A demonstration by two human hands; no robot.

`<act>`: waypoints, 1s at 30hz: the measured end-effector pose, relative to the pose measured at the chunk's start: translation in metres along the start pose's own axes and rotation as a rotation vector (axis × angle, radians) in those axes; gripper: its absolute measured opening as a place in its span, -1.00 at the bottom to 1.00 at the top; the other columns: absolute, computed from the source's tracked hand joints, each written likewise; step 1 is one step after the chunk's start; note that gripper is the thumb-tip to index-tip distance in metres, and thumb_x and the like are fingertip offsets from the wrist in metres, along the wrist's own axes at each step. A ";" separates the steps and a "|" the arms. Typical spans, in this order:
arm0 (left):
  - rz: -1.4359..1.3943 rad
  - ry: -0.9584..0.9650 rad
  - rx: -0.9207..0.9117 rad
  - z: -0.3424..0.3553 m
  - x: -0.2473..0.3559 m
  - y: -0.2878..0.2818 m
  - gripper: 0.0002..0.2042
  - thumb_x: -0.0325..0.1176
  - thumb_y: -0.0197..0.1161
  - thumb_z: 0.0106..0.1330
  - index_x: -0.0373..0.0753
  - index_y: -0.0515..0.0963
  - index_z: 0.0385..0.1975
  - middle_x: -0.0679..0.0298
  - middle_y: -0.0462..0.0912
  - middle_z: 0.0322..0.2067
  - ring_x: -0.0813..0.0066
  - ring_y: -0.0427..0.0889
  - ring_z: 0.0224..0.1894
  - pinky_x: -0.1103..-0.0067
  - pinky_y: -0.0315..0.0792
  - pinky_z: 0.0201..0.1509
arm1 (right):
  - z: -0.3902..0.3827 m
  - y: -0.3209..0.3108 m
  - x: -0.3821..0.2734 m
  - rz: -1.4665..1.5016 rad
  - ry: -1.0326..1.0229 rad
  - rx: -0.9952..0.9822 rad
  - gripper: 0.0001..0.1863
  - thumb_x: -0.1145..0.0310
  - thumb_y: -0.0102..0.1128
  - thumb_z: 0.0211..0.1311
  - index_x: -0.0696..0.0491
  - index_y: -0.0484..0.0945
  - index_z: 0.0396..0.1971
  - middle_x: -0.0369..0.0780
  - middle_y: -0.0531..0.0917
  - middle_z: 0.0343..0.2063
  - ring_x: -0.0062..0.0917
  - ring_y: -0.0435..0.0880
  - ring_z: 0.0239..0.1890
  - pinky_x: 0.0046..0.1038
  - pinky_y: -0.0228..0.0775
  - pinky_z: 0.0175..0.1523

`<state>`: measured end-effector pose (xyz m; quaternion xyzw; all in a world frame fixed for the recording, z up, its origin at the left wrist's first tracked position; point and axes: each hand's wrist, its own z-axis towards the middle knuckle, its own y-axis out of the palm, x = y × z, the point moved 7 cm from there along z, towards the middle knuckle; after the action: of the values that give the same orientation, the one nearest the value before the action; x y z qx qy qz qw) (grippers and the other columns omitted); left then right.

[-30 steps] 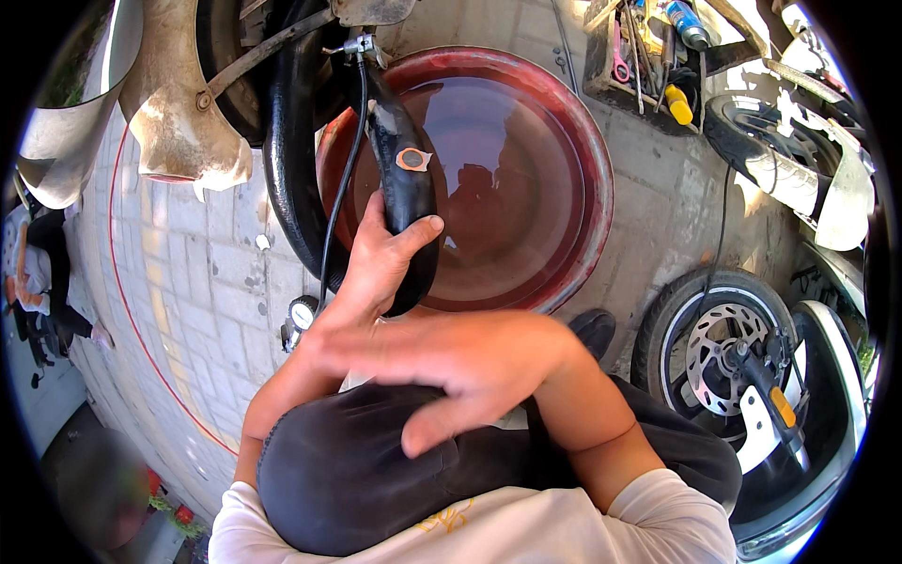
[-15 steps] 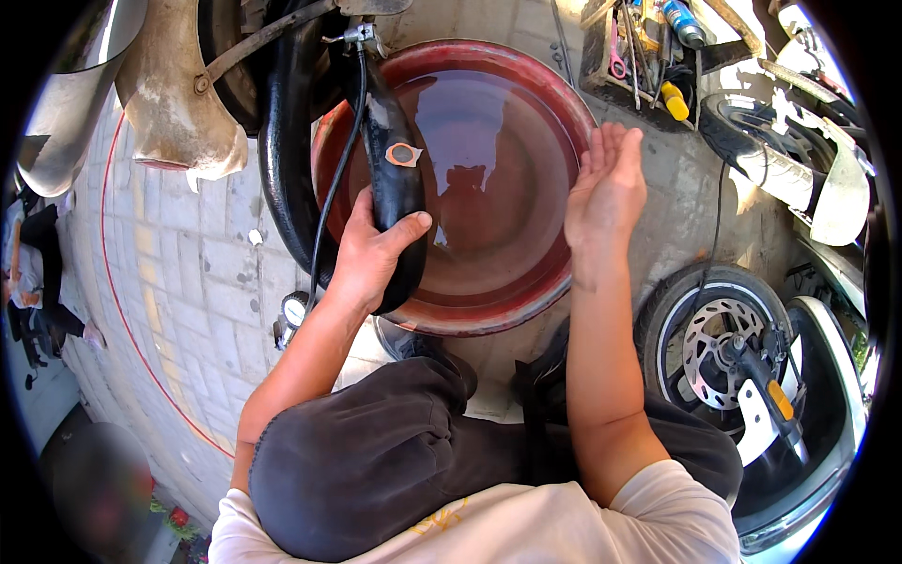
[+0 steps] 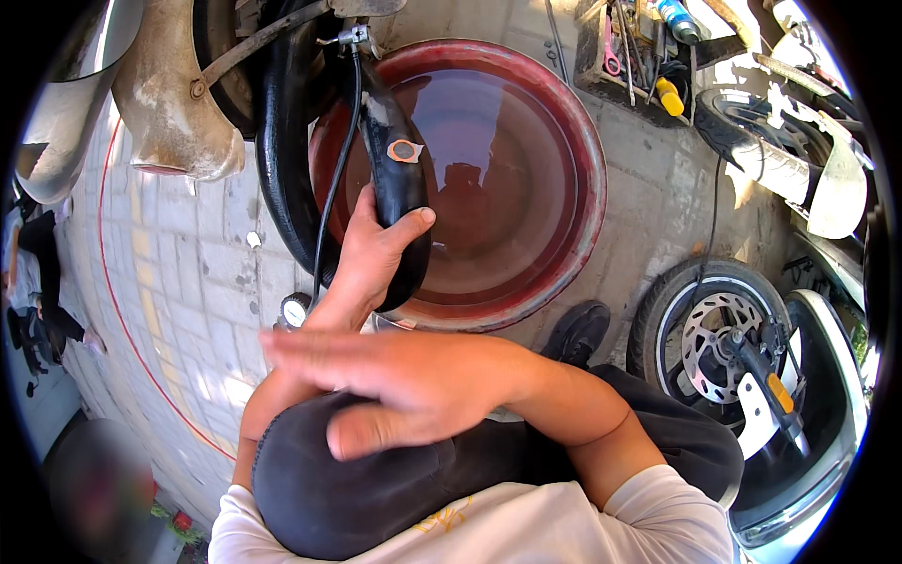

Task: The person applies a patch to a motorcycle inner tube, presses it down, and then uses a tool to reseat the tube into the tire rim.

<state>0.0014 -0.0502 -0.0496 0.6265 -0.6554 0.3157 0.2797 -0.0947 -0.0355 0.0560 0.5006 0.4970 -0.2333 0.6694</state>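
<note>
My left hand (image 3: pixel 371 252) grips the lower bend of an inflated black inner tube (image 3: pixel 402 193), thumb on its right side. A small round patch with an orange rim (image 3: pixel 404 150) sits on the tube's upper surface. The tube hangs over the left rim of a red basin (image 3: pixel 594 202) filled with water. At the tube's top a metal air chuck (image 3: pixel 357 38) is fitted, with a black hose (image 3: pixel 338 179) running down toward a round pressure gauge (image 3: pixel 295 308). Slightly blurred, my right hand (image 3: pixel 399 371) is held flat above my left knee, fingers stretched out and nothing in it.
Mudguard and wheel parts of a vehicle (image 3: pixel 174 103) crowd the upper left. A tool tray (image 3: pixel 592 75) stands beyond the basin on the right. A wheel with a brake disc (image 3: pixel 719 338) rests at right, near my shoe (image 3: pixel 578 331). A red cable (image 3: pixel 111 273) crosses the paving at left.
My right hand has swung from the basin's right rim leftward and nearer, to above my left knee. My left hand keeps its grip on the inner tube.
</note>
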 end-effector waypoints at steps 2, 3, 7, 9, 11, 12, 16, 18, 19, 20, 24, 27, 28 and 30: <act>-0.039 0.098 -0.019 0.000 -0.005 -0.008 -0.38 -0.27 0.45 0.09 -0.36 0.31 0.11 0.28 0.51 -0.25 0.54 0.48 -0.25 0.61 0.41 -0.11 | 0.005 -0.029 0.001 0.076 0.015 0.078 -0.38 0.00 -0.03 0.43 0.27 0.35 0.19 -0.10 0.40 0.23 -0.45 0.31 0.31 -0.38 0.03 0.40; -0.252 0.127 -0.075 -0.003 -0.007 -0.001 -0.40 -0.29 0.44 0.10 -0.35 0.31 0.09 0.28 0.51 -0.25 0.56 0.48 -0.25 0.61 0.41 -0.12 | 0.007 -0.052 0.002 0.108 0.025 0.125 -0.33 -0.05 -0.05 0.43 0.28 0.33 0.21 -0.08 0.37 0.26 -0.41 0.29 0.34 -0.38 0.01 0.42; -0.203 0.145 -0.079 -0.002 -0.006 0.003 -0.45 -0.30 0.42 0.13 -0.34 0.33 0.06 0.27 0.51 -0.23 0.58 0.48 -0.24 0.61 0.41 -0.09 | 0.001 -0.120 -0.009 0.290 -0.068 0.769 -0.45 0.03 -0.07 0.45 0.25 0.42 0.11 -0.12 0.52 0.07 -0.39 0.43 0.21 -0.34 0.09 0.38; -0.297 0.215 -0.124 0.002 -0.001 0.008 -0.45 -0.30 0.42 0.13 -0.33 0.32 0.06 0.26 0.51 -0.23 0.56 0.48 -0.24 0.61 0.41 -0.09 | 0.002 -0.041 -0.008 0.032 -0.012 0.274 -0.43 0.06 -0.02 0.44 0.24 0.36 0.19 -0.11 0.48 0.17 -0.40 0.37 0.28 -0.38 0.04 0.40; -0.083 0.073 -0.019 -0.001 -0.001 0.001 -0.44 -0.32 0.42 0.12 -0.34 0.32 0.06 0.27 0.50 -0.23 0.56 0.48 -0.24 0.59 0.41 -0.08 | 0.007 -0.063 -0.012 0.086 -0.029 0.329 -0.50 0.09 -0.02 0.44 0.22 0.41 0.13 -0.16 0.51 0.09 -0.47 0.42 0.18 -0.40 0.12 0.33; -0.160 0.065 -0.049 -0.003 -0.003 0.003 -0.44 -0.32 0.42 0.12 -0.34 0.31 0.07 0.27 0.50 -0.24 0.56 0.48 -0.24 0.59 0.42 -0.08 | 0.010 -0.079 -0.012 0.107 -0.030 0.358 -0.53 0.11 -0.01 0.45 0.20 0.44 0.09 -0.19 0.52 0.06 -0.50 0.45 0.13 -0.41 0.17 0.29; -0.163 0.095 -0.068 0.000 -0.009 -0.001 -0.43 -0.35 0.41 0.12 -0.35 0.30 0.09 0.28 0.50 -0.26 0.56 0.48 -0.24 0.59 0.42 -0.11 | 0.005 -0.125 -0.002 0.196 -0.039 0.667 -0.53 0.12 -0.07 0.47 0.22 0.42 0.09 -0.19 0.52 0.07 -0.50 0.48 0.10 -0.41 0.23 0.27; -0.174 0.100 -0.058 -0.002 -0.006 0.002 -0.42 -0.35 0.41 0.11 -0.36 0.29 0.09 0.28 0.49 -0.27 0.57 0.48 -0.24 0.59 0.42 -0.12 | -0.008 -0.141 0.010 0.243 -0.037 0.911 -0.47 0.09 -0.12 0.49 0.26 0.36 0.16 -0.14 0.49 0.15 -0.43 0.46 0.18 -0.39 0.21 0.32; -0.161 0.090 -0.050 -0.002 -0.006 0.004 -0.43 -0.34 0.41 0.11 -0.36 0.30 0.09 0.28 0.50 -0.27 0.57 0.48 -0.25 0.59 0.42 -0.12 | 0.007 -0.073 0.001 0.188 0.029 0.428 -0.47 0.11 -0.08 0.48 0.25 0.36 0.18 -0.14 0.52 0.12 -0.45 0.49 0.14 -0.42 0.29 0.26; -0.148 0.079 -0.044 -0.003 -0.006 0.005 -0.43 -0.34 0.41 0.11 -0.36 0.30 0.08 0.28 0.50 -0.27 0.57 0.48 -0.25 0.59 0.42 -0.12 | 0.006 -0.077 0.002 0.215 0.036 0.464 -0.48 0.12 -0.06 0.47 0.26 0.37 0.16 -0.14 0.54 0.08 -0.46 0.50 0.12 -0.42 0.30 0.25; -0.151 0.091 -0.046 -0.004 -0.006 -0.005 -0.46 -0.32 0.41 0.12 -0.35 0.33 0.05 0.30 0.49 -0.27 0.56 0.47 -0.26 0.59 0.42 -0.12 | 0.009 -0.120 0.009 0.325 0.056 0.585 -0.53 0.16 0.03 0.44 0.29 0.42 0.08 -0.15 0.61 -0.05 -0.47 0.54 0.06 -0.43 0.34 0.21; -0.150 0.116 -0.057 0.001 -0.005 -0.001 -0.45 -0.31 0.42 0.12 -0.34 0.33 0.05 0.29 0.49 -0.27 0.56 0.48 -0.24 0.60 0.41 -0.10 | -0.025 -0.201 0.005 0.242 -0.192 1.223 -0.62 0.18 0.03 0.44 0.22 0.49 -0.03 -0.15 0.59 -0.08 -0.50 0.53 0.03 -0.46 0.30 0.22; -0.141 0.103 -0.056 0.000 -0.009 -0.001 -0.45 -0.31 0.42 0.12 -0.34 0.33 0.05 0.29 0.49 -0.27 0.56 0.48 -0.24 0.60 0.41 -0.10 | -0.020 -0.167 0.005 0.244 -0.243 1.087 -0.65 0.19 0.05 0.43 0.20 0.52 -0.05 -0.20 0.59 -0.07 -0.54 0.51 0.03 -0.48 0.29 0.20; -0.126 0.074 -0.047 0.000 -0.007 0.006 -0.45 -0.30 0.41 0.12 -0.33 0.34 0.06 0.30 0.49 -0.25 0.56 0.47 -0.21 0.59 0.40 -0.08 | 0.004 -0.027 -0.009 0.068 0.033 0.184 -0.62 0.25 0.11 0.39 0.14 0.48 0.10 -0.19 0.56 0.04 -0.54 0.50 0.10 -0.47 0.34 0.17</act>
<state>-0.0044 -0.0456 -0.0553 0.6474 -0.6112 0.3050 0.3379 -0.1185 -0.0513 0.0527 0.5802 0.4669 -0.2469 0.6200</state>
